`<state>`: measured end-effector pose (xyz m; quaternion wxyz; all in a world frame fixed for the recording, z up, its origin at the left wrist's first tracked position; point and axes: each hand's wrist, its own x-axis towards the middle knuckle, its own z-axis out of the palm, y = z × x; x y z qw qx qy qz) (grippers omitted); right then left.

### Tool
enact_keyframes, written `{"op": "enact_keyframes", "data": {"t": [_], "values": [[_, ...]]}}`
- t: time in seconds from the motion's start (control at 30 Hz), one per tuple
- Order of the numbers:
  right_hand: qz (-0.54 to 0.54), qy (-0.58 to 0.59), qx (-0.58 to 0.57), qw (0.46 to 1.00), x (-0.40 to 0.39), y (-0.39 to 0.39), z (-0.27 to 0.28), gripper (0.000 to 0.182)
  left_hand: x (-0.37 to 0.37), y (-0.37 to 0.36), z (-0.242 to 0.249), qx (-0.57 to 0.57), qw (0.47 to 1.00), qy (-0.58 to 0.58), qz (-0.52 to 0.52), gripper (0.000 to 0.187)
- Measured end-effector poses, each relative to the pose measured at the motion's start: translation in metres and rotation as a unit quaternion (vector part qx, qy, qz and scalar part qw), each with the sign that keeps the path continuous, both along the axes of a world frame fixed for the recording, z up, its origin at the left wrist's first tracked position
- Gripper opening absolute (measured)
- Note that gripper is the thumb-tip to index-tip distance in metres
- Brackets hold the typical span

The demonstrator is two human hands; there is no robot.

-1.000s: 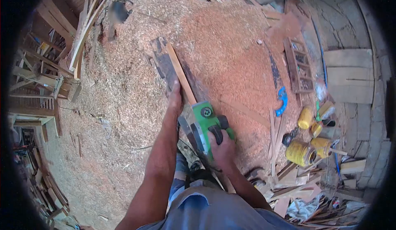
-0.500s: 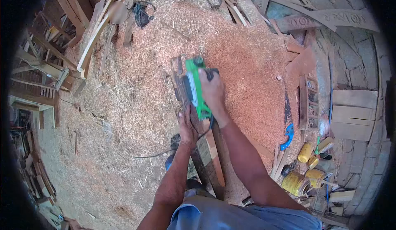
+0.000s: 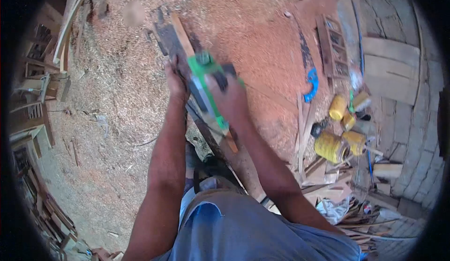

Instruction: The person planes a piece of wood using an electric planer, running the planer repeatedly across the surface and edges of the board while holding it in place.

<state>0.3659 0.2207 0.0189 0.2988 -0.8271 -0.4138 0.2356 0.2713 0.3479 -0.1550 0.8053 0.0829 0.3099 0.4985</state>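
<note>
My right hand [image 3: 229, 97] is wrapped round the handle of a green electric planer [image 3: 199, 71], blurred by motion. The planer sits over a light wooden strip [image 3: 182, 33], whose bare ends show beyond and behind it. Under the strip lies a dark, worn plank bench [image 3: 165, 35]. Just left of the planer, my left hand [image 3: 176, 82] rests against the bench's left edge, fingers stretched forward; the fingertips are partly lost against the dark wood.
Shavings [image 3: 126, 50] cover the floor. To the right lie a handsaw with a blue handle [image 3: 311, 85], a wooden tray with compartments [image 3: 333, 48] and yellow containers [image 3: 332, 147]. Stacked wood [image 3: 40, 195] lines the left side.
The planer and my right hand have moved back along the strip, uncovering its far end. My left hand stays beside the bench. The view has tilted down and shifted.
</note>
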Motion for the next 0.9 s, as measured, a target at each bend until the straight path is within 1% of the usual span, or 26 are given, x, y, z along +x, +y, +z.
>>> {"op": "enact_keyframes", "data": {"t": [0.03, 0.07, 0.1, 0.13, 0.17, 0.2, 0.27, 0.33, 0.4, 0.5, 0.6, 0.63, 0.67, 0.73, 0.77, 0.87, 0.9], "values": [[-0.001, 0.010, -0.029, 1.000, -0.004, -0.054, 0.004, 0.053, 0.003, 0.001, 0.001, 0.036, 0.999, 0.006, 0.007, 0.075], [-0.011, -0.002, -0.013, 1.000, -0.009, -0.112, -0.010, 0.050, 0.007, 0.003, -0.002, 0.062, 0.994, 0.091, -0.017, 0.077], [-0.015, -0.034, -0.052, 0.998, -0.016, -0.163, -0.003, 0.047, 0.011, 0.003, -0.008, 0.089, 0.979, 0.177, -0.041, 0.080], [-0.009, -0.042, -0.035, 0.998, -0.018, -0.215, -0.017, 0.047, 0.013, 0.000, -0.010, 0.117, 0.956, 0.261, -0.065, 0.083], [-0.029, -0.048, -0.054, 0.997, -0.024, -0.260, -0.018, 0.051, 0.013, -0.001, 0.004, 0.090, 0.938, 0.321, -0.094, 0.089], [-0.049, -0.052, -0.074, 0.995, -0.031, -0.297, -0.017, 0.055, 0.014, -0.002, -0.001, 0.091, 0.949, 0.286, -0.096, 0.088], [-0.049, 0.010, -0.143, 0.988, -0.031, -0.344, -0.015, 0.053, 0.017, 0.006, -0.017, 0.090, 0.968, 0.217, -0.092, 0.087], [-0.055, -0.013, -0.133, 0.990, -0.034, -0.357, -0.027, 0.051, 0.016, 0.004, -0.002, 0.075, 0.968, 0.215, -0.109, 0.080], [-0.057, -0.017, -0.115, 0.992, -0.032, -0.351, -0.033, 0.049, 0.014, 0.002, 0.010, 0.066, 0.968, 0.206, -0.126, 0.076], [-0.065, -0.006, -0.084, 0.994, -0.033, -0.303, -0.020, 0.045, 0.013, 0.011, -0.009, 0.113, 0.953, 0.239, -0.151, 0.066], [-0.077, -0.027, -0.055, 0.995, -0.033, -0.254, -0.015, 0.042, 0.015, 0.015, -0.023, 0.117, 0.966, 0.195, -0.125, 0.061], [-0.085, -0.030, -0.045, 0.995, -0.034, -0.238, -0.012, 0.040, 0.014, 0.013, -0.013, 0.101, 0.960, 0.228, -0.129, 0.060], [-0.092, -0.034, -0.035, 0.995, -0.034, -0.223, -0.011, 0.038, 0.014, 0.012, -0.007, 0.098, 0.961, 0.223, -0.132, 0.060], [-0.088, -0.028, -0.050, 0.994, -0.030, -0.194, -0.017, 0.040, 0.012, 0.011, -0.002, 0.090, 0.963, 0.213, -0.138, 0.060], [-0.084, -0.025, -0.056, 0.995, -0.026, -0.177, -0.021, 0.040, 0.011, 0.008, 0.004, 0.159, 0.961, 0.180, -0.139, 0.059], [-0.066, -0.076, -0.002, 0.995, -0.019, -0.114, -0.032, 0.050, 0.001, 0.012, -0.017, 0.049, 0.994, 0.006, -0.097, 0.067], [-0.064, -0.069, 0.008, 0.996, -0.017, -0.087, -0.031, 0.052, -0.004, 0.013, -0.012, 0.024, 0.997, -0.007, -0.077, 0.071]]}}
